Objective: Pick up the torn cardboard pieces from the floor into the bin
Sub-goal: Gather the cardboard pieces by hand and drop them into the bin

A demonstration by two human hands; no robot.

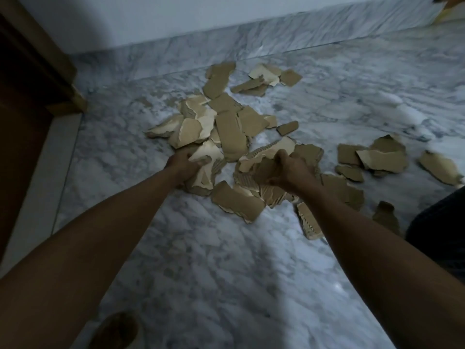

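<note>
Both hands grip torn cardboard at the near edge of the pile.

Head view: left hand [185, 163] has its fingers curled round a pale-faced cardboard piece [205, 159] and clamps it. Right hand [289, 170] closes its fingers over a bunched handful of brown pieces [261, 170]. Torn cardboard pieces [231, 132] lie scattered across the marble floor [226, 260], from the skirting to a separate cluster [377, 157] on the right. A dark wooden door frame [37, 71] stands at left.
</note>
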